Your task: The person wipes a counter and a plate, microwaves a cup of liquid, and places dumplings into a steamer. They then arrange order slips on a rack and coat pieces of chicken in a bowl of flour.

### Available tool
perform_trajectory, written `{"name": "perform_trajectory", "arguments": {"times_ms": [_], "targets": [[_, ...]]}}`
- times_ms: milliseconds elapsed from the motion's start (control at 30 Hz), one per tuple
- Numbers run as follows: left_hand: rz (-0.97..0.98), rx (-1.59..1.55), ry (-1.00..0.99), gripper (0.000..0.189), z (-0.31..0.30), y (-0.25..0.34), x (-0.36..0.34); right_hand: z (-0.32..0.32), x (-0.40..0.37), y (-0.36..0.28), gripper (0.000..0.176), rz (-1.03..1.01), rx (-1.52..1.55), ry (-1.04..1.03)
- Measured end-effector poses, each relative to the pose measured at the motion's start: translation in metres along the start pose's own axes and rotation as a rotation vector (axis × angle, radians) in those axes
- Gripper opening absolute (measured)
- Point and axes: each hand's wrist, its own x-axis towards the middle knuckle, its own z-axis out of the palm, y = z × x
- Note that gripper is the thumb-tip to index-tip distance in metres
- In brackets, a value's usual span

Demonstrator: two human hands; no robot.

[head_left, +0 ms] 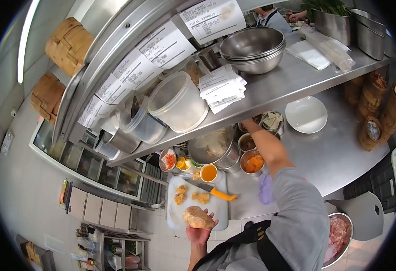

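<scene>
The left hand (199,231) is cupped palm-up under a golden fried lump (198,217), fingers curled round its underside, holding it just over the near edge of the white cutting board (176,216). On that board lie a few smaller fried pieces (180,194) and a knife with a yellow handle (212,190), its blade pointing away from the counter's bare stretch. The right forearm (268,147) reaches forward across the steel counter (333,153) to the cluster of round steel containers under the shelf (293,77), above one holding orange filling (253,163); the right hand is hidden below the shelf edge, so its grip cannot be told. The two hands are well apart. A small cup of orange sauce (209,173) stands at the board's far edge (touching it, as far as one can see). Stacked steel mixing bowls (254,49) sit on the shelf, order tickets (164,45) hanging above.
</scene>
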Motion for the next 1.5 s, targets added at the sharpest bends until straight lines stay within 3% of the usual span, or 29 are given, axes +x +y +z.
{"name": "perform_trajectory", "arguments": {"times_ms": [133,233,300,400,467,500,567,667,767,833,900,933,967,1000,1067,1133,1200,1267,1333,1400,1467,1500], "targets": [[-0.147,-0.031,-0.038,0.056,0.003,-0.014,0.025,-0.078,0.001,0.013,0.033,-0.075,-0.020,0.128],[-0.257,-0.004,-0.082,0.053,0.020,-0.030,0.049,-0.184,-0.021,0.023,0.031,-0.109,-0.034,0.275],[-0.392,0.048,-0.176,0.051,0.036,-0.046,0.076,-0.291,-0.040,-0.018,0.017,0.420,0.257,0.162],[-0.526,0.210,-0.255,0.052,0.062,-0.080,0.130,-0.388,-0.120,-0.021,0.013,0.665,0.040,0.165],[-0.583,0.389,-0.284,0.050,0.100,-0.109,0.160,-0.420,-0.178,-0.012,0.015,0.849,0.365,0.275],[-0.603,0.505,-0.298,0.049,0.123,-0.122,0.173,-0.431,-0.201,-0.008,0.015,0.873,0.322,0.292],[-0.609,0.755,-0.378,0.044,0.155,-0.152,0.200,-0.439,-0.244,0.002,0.019,0.956,0.422,0.314],[-0.534,0.870,-0.392,0.035,0.169,-0.213,0.233,-0.435,-0.284,0.017,0.022,1.050,0.339,0.294],[-0.368,1.063,-0.519,0.028,0.180,-0.254,0.252,-0.427,-0.307,0.033,0.020,1.109,0.384,0.297],[-0.067,1.509,-0.670,0.025,0.186,-0.266,0.253,-0.431,-0.310,0.035,0.018,1.154,0.416,0.272],[-0.003,1.599,-0.686,0.022,0.192,-0.276,0.250,-0.448,-0.291,0.020,0.019,0.904,-0.340,-0.067],[0.154,1.691,-0.805,0.020,0.196,-0.279,0.246,-0.450,-0.286,0.026,0.041,0.739,-0.301,0.032],[0.312,1.774,-0.925,0.018,0.199,-0.282,0.242,-0.449,-0.267,0.021,0.044,0.579,-0.259,0.067],[0.281,1.739,-0.960,0.017,0.200,-0.286,0.238,-0.449,-0.245,0.010,0.048,0.425,-0.217,0.099],[0.254,1.728,-0.998,0.015,0.201,-0.292,0.230,-0.444,-0.212,-0.001,0.040,0.521,0.221,-0.076],[0.318,1.770,-1.078,0.019,0.201,-0.297,0.229,-0.438,-0.204,0.014,0.030,0.445,0.132,-0.141],[0.273,1.632,-1.006,0.023,0.196,-0.298,0.230,-0.433,-0.198,0.029,0.021,0.358,0.047,-0.213],[0.222,1.493,-0.931,0.027,0.178,-0.299,0.230,-0.436,-0.197,0.036,0.010,0.779,0.440,-0.120],[-0.189,0.969,-0.693,0.032,0.158,-0.295,0.235,-0.442,-0.190,0.034,0.009,0.838,0.576,-0.047],[-0.234,0.964,-0.651,0.025,0.145,-0.298,0.233,-0.445,-0.188,0.024,0.009,0.939,0.770,0.053],[-0.278,0.949,-0.613,0.018,0.139,-0.305,0.231,-0.439,-0.192,0.032,0.009,0.935,0.748,0.011],[-0.187,1.146,-0.599,0.016,0.140,-0.310,0.234,-0.436,-0.191,0.037,0.009,0.922,0.728,-0.029]]}}
